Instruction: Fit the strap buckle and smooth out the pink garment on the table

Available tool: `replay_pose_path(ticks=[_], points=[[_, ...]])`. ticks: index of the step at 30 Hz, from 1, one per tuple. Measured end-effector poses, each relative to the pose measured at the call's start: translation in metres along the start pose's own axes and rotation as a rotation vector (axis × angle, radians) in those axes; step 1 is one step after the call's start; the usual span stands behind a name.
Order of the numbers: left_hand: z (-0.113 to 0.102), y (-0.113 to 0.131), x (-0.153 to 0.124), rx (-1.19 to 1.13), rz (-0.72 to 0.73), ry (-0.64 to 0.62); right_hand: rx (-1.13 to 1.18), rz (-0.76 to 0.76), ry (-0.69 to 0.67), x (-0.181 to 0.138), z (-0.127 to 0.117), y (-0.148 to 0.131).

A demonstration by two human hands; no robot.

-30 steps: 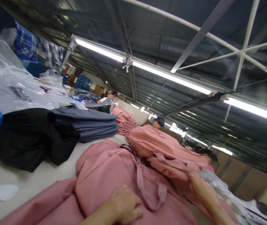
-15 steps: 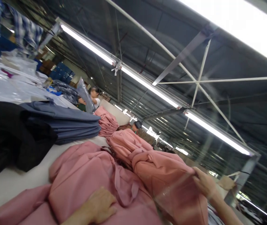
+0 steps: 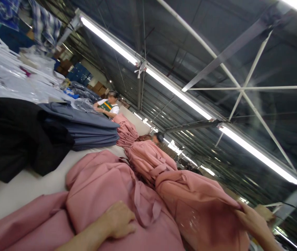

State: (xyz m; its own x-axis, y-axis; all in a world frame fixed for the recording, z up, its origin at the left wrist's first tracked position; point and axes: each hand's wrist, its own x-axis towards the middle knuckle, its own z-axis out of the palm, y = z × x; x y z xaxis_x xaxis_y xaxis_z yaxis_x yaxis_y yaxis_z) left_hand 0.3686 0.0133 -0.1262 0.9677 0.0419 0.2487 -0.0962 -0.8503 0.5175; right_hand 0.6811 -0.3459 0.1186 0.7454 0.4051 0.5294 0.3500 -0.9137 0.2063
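Since half a second ago the right hand [image 3: 252, 219] has carried its pinch of cloth lower and further right, so that the pink garment [image 3: 197, 205] it grips now stretches out in a longer, flatter ridge, while the left hand [image 3: 119, 219] has scarcely shifted. That right hand is closed on a fold at the garment's right end, thumb and fingers clamped on the fabric. The left lies palm down with fingers loosely curled on the pink garment pile [image 3: 103, 188] in front, pressing rather than gripping. Both lie on the pale table [image 3: 25, 188], the held piece just right of the pile and touching it. By its look the cloth is soft, light and limp: it drapes, wrinkles and sags wherever unsupported, and loose ties [image 3: 140, 202] trail across it, apt to catch. A hold on a bunched fold or a seam edge would likely serve better than a flat palm. Beyond, more pink garments [image 3: 148, 157] run in a row away along the table; to the left sit a folded grey-blue stack [image 3: 85, 129] and a heap of black cloth [image 3: 15, 136]. Two other people [image 3: 106, 104] are at work at the far end, under long ceiling lights [image 3: 179, 94].
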Motion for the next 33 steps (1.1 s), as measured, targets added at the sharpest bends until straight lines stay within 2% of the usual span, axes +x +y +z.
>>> replay_pose_path(ticks=[6, 13, 18, 26, 29, 30, 32, 33], points=[[0.000, 0.000, 0.000, -0.002, 0.004, -0.007, 0.037, 0.018, -0.040, 0.002, 0.010, 0.015], [0.002, -0.002, 0.001, 0.015, 0.006, 0.002, 0.169, 0.000, 0.004, 0.004, 0.014, 0.021], [-0.001, 0.000, 0.000, 0.006, 0.000, -0.009, 0.234, 0.062, 0.033, 0.000, 0.014, 0.029], [-0.007, 0.003, -0.002, 0.008, -0.003, -0.023, 0.179, 0.070, -0.012, -0.014, 0.006, 0.012], [-0.006, 0.003, -0.003, 0.022, -0.011, -0.019, 0.144, 0.053, 0.022, -0.037, -0.001, -0.009], [-0.005, 0.003, -0.003, 0.024, -0.011, -0.015, 0.125, 0.005, 0.048, -0.052, -0.005, -0.019], [-0.003, 0.002, -0.004, 0.027, -0.005, -0.005, 0.074, -0.157, 0.123, -0.090, -0.012, -0.045], [-0.003, 0.002, -0.004, 0.029, -0.001, -0.001, 0.059, -0.327, 0.167, -0.113, -0.016, -0.058]])
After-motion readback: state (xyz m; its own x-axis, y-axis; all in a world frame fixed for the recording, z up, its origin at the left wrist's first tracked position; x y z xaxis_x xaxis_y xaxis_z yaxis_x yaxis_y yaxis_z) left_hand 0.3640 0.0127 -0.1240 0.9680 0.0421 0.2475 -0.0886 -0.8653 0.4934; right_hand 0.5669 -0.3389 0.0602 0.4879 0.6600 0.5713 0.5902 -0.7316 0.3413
